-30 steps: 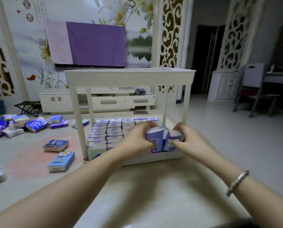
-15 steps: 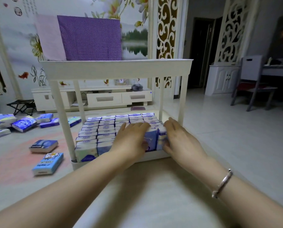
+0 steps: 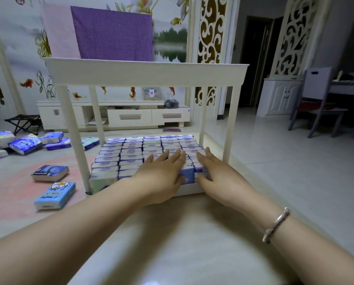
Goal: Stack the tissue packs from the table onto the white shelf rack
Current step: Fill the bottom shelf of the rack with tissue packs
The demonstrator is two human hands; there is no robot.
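A white shelf rack [image 3: 145, 72] stands on the floor in front of me, its upper tier at eye level. Its bottom tier holds several rows of small blue-and-white tissue packs [image 3: 130, 153] standing on edge. My left hand [image 3: 161, 171] lies flat with straight fingers on top of the packs at the front right of the tier. Beside it my right hand [image 3: 211, 171] presses flat on the packs at the front right corner. A blue pack face [image 3: 187, 175] shows between the two hands. Neither hand grips anything.
Loose tissue packs lie on the floor at the left: a light blue one [image 3: 55, 195], a dark blue one [image 3: 50, 172] and a pile [image 3: 26, 141] further back. A TV cabinet [image 3: 114, 115] stands behind the rack. A grey chair [image 3: 318, 103] is at the right.
Both hands held packs pinched at the tier's front right a second ago. They have set them into the row, opened, and now lie flat on top. The view has moved closer.
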